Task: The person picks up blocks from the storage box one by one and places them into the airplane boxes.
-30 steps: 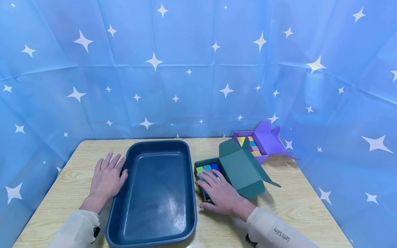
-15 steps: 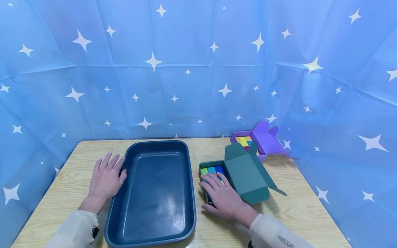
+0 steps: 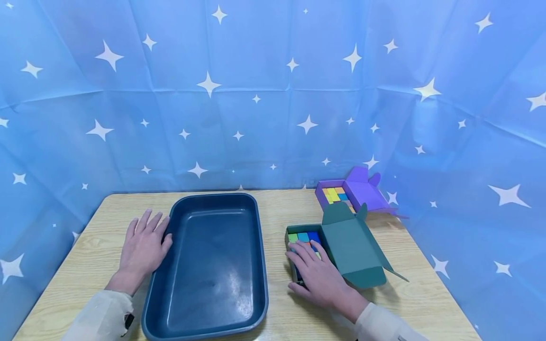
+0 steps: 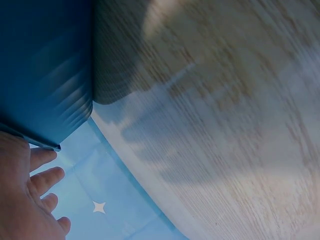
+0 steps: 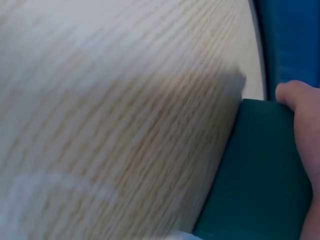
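Note:
In the head view my right hand point(image 3: 321, 279) reaches over an open green cardboard box point(image 3: 357, 246) and holds it by its left and near sides. The fingers bend over the coloured blocks point(image 3: 303, 237), hiding many of them. The right wrist view has the thumb point(image 5: 292, 92) at the corner of the box wall. My left hand point(image 3: 142, 246) rests along the left side of a deep dark-blue tray point(image 3: 261, 246), fingers spread and straight, thumb by the rim. In the left wrist view its fingers point(image 4: 46, 180) extend beside the tray wall point(image 4: 45, 65).
An open purple box point(image 3: 350, 186) with coloured blocks stands behind the green one, its lid folded out to the right. The wooden table point(image 3: 81, 279) is bordered by a blue star-patterned curtain point(image 3: 273, 118). A strip of tabletop separates the tray from the green box.
The green box has slid right and slightly nearer, together with my right hand. My left hand stays at the tray's left side. The view has shifted slightly.

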`<action>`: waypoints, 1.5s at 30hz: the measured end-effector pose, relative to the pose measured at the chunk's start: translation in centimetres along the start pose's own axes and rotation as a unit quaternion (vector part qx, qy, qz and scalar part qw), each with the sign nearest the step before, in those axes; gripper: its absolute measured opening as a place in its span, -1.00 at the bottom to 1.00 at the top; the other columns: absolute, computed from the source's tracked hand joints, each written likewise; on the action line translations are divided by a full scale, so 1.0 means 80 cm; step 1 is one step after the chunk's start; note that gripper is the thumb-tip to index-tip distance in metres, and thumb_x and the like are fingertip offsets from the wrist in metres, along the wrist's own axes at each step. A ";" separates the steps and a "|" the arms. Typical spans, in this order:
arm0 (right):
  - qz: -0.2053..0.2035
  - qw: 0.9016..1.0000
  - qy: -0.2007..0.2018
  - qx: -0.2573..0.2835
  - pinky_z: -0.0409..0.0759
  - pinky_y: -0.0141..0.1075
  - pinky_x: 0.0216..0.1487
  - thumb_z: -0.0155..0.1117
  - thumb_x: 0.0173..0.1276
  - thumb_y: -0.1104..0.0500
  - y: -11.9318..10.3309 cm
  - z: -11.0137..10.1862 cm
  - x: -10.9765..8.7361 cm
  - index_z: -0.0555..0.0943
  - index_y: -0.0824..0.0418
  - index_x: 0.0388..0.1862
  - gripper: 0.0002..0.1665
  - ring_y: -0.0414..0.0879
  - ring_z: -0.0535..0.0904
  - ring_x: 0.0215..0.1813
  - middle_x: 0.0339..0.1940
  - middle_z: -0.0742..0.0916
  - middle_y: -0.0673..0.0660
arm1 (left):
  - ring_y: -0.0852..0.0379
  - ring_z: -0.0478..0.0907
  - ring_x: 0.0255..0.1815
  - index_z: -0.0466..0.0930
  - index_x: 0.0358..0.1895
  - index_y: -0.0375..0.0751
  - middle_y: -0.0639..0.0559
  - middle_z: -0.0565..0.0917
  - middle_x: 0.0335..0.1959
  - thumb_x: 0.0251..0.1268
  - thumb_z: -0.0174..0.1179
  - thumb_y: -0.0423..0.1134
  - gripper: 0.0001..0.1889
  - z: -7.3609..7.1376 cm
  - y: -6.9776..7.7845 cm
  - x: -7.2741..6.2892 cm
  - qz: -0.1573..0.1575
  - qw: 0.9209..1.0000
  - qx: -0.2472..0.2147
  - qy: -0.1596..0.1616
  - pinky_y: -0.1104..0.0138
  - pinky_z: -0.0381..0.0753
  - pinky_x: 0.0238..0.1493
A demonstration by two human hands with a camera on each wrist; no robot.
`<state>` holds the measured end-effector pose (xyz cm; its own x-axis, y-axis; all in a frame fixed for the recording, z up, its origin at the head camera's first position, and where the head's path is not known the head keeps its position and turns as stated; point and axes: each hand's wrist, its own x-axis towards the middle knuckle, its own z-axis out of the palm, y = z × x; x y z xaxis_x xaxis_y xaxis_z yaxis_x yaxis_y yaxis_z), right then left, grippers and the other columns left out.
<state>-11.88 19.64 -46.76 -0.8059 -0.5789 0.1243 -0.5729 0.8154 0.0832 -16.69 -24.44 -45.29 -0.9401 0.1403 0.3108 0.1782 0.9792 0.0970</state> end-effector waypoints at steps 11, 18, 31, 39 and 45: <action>0.017 0.999 0.035 -0.004 0.00 0.12 0.53 0.16 0.28 -0.35 0.029 0.008 -0.013 0.35 0.06 0.41 -0.17 0.00 0.21 0.54 0.51 0.35 0.05 | -0.30 0.05 0.50 0.41 0.33 -0.31 -0.35 0.38 0.38 0.36 0.05 -0.11 -0.46 0.000 0.001 0.001 -0.001 1.000 0.000 0.006 -0.20 -0.04 0.48; 0.033 0.999 0.032 -0.001 -0.02 0.13 0.53 0.18 0.27 -0.35 0.043 0.009 -0.023 0.38 0.05 0.39 -0.17 0.01 0.24 0.52 0.50 0.38 0.06 | -0.30 0.05 0.50 0.39 0.34 -0.30 -0.35 0.38 0.38 0.37 0.04 -0.10 -0.46 0.000 0.002 -0.001 0.000 1.000 0.005 0.001 -0.21 -0.03 0.47; 0.040 0.999 0.035 0.008 -0.15 0.06 0.56 0.20 0.27 -0.31 0.092 0.012 -0.047 0.36 0.02 0.40 -0.19 -0.02 0.19 0.54 0.51 0.35 0.00 | -0.30 0.04 0.51 0.40 0.34 -0.30 -0.35 0.38 0.38 0.36 0.08 -0.11 -0.46 0.000 0.002 -0.002 -0.002 1.000 0.001 0.008 -0.22 -0.03 0.47; 0.027 0.998 0.051 0.012 -0.51 -0.15 0.61 0.27 0.23 -0.28 0.125 0.015 -0.061 0.37 0.01 0.38 -0.20 0.05 0.21 0.52 0.49 0.37 0.02 | -0.30 0.04 0.51 0.40 0.34 -0.30 -0.36 0.37 0.38 0.37 0.07 -0.11 -0.46 0.000 0.002 -0.002 -0.003 1.000 0.000 0.005 -0.23 -0.06 0.48; 0.023 0.998 0.053 0.017 -0.26 -0.03 0.60 0.29 0.23 -0.25 0.141 0.018 -0.069 0.37 -0.02 0.38 -0.21 0.04 0.22 0.51 0.47 0.40 0.01 | -0.30 0.04 0.51 0.40 0.34 -0.30 -0.36 0.38 0.37 0.37 0.06 -0.10 -0.46 0.001 0.002 -0.001 -0.002 1.000 0.001 0.004 -0.22 -0.04 0.48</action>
<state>-14.09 32.03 -47.92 -0.8120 -0.5362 0.2307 -0.5424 0.8391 0.0414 -16.60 -24.28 -45.34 -0.9386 0.1345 0.3176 0.1730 0.9802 0.0963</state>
